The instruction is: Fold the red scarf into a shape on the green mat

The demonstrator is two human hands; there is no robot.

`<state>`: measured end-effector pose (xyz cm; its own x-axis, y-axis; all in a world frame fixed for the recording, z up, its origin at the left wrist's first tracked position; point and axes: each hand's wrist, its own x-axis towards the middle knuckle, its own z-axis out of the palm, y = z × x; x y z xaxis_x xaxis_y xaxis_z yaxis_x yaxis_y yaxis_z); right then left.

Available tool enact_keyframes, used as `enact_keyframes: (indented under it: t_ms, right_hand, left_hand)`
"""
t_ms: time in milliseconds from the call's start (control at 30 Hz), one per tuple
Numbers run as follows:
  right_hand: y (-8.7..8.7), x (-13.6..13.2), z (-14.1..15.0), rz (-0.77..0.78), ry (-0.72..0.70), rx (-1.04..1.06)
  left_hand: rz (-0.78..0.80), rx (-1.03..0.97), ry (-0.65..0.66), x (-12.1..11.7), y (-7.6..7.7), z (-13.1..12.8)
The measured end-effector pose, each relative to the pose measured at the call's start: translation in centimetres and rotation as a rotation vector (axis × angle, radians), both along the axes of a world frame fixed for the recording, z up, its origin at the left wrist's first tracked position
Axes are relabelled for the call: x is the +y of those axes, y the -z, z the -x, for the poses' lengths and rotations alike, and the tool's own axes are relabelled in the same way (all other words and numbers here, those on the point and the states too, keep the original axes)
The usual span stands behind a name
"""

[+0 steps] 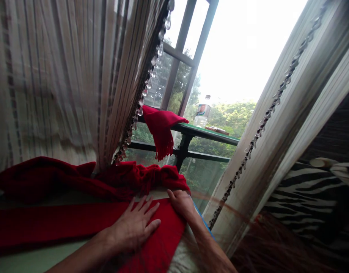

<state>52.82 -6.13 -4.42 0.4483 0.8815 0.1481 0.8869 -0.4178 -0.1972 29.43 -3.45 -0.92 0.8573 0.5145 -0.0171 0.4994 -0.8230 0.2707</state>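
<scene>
A long red scarf [49, 223] lies across a pale surface, part flat, part bunched in a heap [140, 178] near the window. My left hand [136, 225] rests flat on the flat red cloth, fingers spread. My right hand [181, 203] lies at the cloth's right edge, fingers curled down onto the fold beside the heap; whether it grips the cloth I cannot make out. Another red fringed scarf [161, 131] hangs over the green window rail [208, 133].
Striped sheer curtains with a beaded trim [146, 85] hang left and right of the window. A plastic water bottle [203, 110] stands on the rail. A zebra-print cushion [311, 197] sits at the right. Trees show beyond the glass.
</scene>
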Motion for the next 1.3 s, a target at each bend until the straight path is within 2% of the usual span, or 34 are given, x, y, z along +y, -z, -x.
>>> enact_keyframes:
  t_ms: [133, 200, 267, 333, 400, 467, 567, 700, 833, 967, 1100, 1200, 1300]
  right_hand:
    - [-1.1, -0.7, -0.4, -0.112, 0.062, 0.025]
    - [-1.9, -1.4, -0.4, -0.168, 0.044, 0.028]
    - [-2.4, -2.0, 0.1, -0.201, -0.050, 0.036]
    - [-2.4, -2.4, 1.2, -0.187, -0.202, 0.053]
    - [-1.9, -2.3, 2.4, -0.126, -0.339, 0.084]
    - [-1.0, -2.0, 3.2, -0.056, -0.409, 0.123]
    - [0.1, -1.2, 3.2, 0.001, -0.422, 0.171]
    - [0.6, -0.6, 2.1, 0.025, -0.392, 0.210]
    - [0.4, -0.6, 1.3, 0.015, -0.362, 0.227]
    - [-0.5, -1.1, 0.9, 0.000, -0.351, 0.242]
    - [-1.3, -1.7, 1.6, -0.022, -0.432, 0.202]
    - [-1.1, -1.7, 2.5, -0.001, -0.494, 0.170]
    - [-0.4, -1.3, 2.6, 0.008, -0.489, 0.157]
  left_hand:
    - [-0.021, -0.067, 0.007, -0.5, 0.1, -0.5]
    - [-0.027, -0.088, 0.026, -0.5, 0.5, -0.8]
    - [-0.033, -0.100, 0.019, -0.4, 1.0, -0.9]
    - [-0.041, -0.103, 0.001, -0.3, 1.5, -1.0]
    - [-0.048, -0.092, -0.006, -0.3, 1.8, -1.1]
    - [-0.059, -0.088, -0.006, -0.3, 2.0, -1.2]
    - [-0.078, -0.107, -0.014, -0.3, 2.3, -1.3]
    - [-0.077, -0.103, -0.024, -0.2, 2.6, -1.2]
    - [-0.072, -0.131, -0.013, 0.1, 2.8, -0.9]
    - [-0.061, -0.150, -0.013, 0.4, 2.9, -0.9]
    - [-0.022, -0.151, -0.055, 0.4, 2.7, -1.1]
    - [-0.026, -0.160, -0.070, 0.0, 2.5, -1.2]
    - [-0.083, -0.150, -0.059, -0.2, 2.5, -1.1]
